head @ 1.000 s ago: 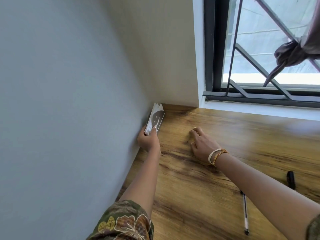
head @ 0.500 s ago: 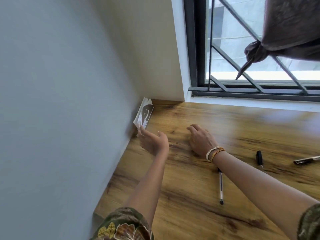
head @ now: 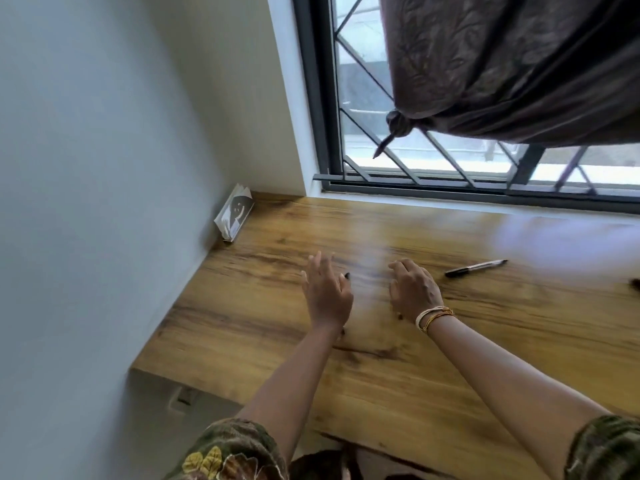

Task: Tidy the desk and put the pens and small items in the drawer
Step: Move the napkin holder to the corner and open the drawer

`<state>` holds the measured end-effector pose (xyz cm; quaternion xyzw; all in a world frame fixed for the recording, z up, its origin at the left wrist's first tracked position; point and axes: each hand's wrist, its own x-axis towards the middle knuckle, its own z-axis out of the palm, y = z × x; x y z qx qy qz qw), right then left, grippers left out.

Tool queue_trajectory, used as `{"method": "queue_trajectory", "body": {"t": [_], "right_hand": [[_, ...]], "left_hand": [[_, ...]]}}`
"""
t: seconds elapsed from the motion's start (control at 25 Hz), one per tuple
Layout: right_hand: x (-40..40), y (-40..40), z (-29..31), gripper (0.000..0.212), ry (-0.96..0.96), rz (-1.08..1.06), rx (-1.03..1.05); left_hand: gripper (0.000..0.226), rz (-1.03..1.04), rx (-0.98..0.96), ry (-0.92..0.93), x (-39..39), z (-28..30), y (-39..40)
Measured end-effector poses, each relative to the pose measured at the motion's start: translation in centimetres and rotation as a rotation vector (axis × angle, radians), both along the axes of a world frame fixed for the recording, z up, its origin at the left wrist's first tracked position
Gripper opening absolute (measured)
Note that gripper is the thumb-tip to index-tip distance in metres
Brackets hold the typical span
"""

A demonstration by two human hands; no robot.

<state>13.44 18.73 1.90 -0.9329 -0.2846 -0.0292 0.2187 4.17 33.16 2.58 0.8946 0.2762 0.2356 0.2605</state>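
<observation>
At mid-frame my left hand (head: 327,292) and right hand (head: 414,291) hover relaxed and empty over the desk (head: 450,358); marker (head: 476,268) lies just right, likely the next pickup; booklet (head: 234,216) is propped against the wall, out of the way.

Dark object (head: 636,284) cut off at right edge — unidentifiable

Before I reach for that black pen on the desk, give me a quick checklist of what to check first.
1. Left hand free: ok, fingers relaxed, holding nothing.
2. Right hand free: cannot tell, its fingers curl down onto the desk and hide what is under them.
3. Pen in sight: ok, lying flat just right of the right hand.
4. Path to the pen unblocked: ok, bare wood between.
5. Booklet settled: ok, leaning against the wall in the corner.
6. Drawer located: not ok, no drawer in view.
</observation>
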Motion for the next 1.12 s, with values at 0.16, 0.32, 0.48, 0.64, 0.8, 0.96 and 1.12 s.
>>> {"method": "queue_trajectory", "body": {"t": [0.16,0.32,0.48,0.64,0.8,0.96,1.12], "right_hand": [[-3.1,-7.0,-0.3,0.036,0.005,-0.029,-0.001],[-7.1,-13.7,-1.8,0.04,0.039,-0.057,-0.04],[-11.3,-19.8,-3.2,0.04,0.05,-0.064,-0.111],[-13.5,-24.3,-3.7,0.041,0.016,-0.128,-0.137],[-16.5,-27.7,-4.5,0.044,-0.062,-0.199,-0.142],[-21.4,-30.1,-5.6,0.053,-0.102,-0.334,-0.19],[-27.0,-31.3,-7.6,0.061,-0.056,-0.409,-0.214]], "left_hand": [[0.042,-0.107,0.064,-0.001,-3.2,-0.7,-6.8],[0.044,-0.172,0.016,0.079,-6.9,-2.2,-13.7],[0.046,-0.259,-0.021,0.211,-10.9,-3.3,-19.2],[0.043,-0.359,0.026,0.325,-12.5,-2.8,-22.7],[0.048,-0.468,0.083,0.424,-14.2,-3.3,-25.1],[0.06,-0.548,0.181,0.518,-16.7,-4.4,-25.6],[0.066,-0.634,0.204,0.613,-18.8,-4.7,-26.8]]}}
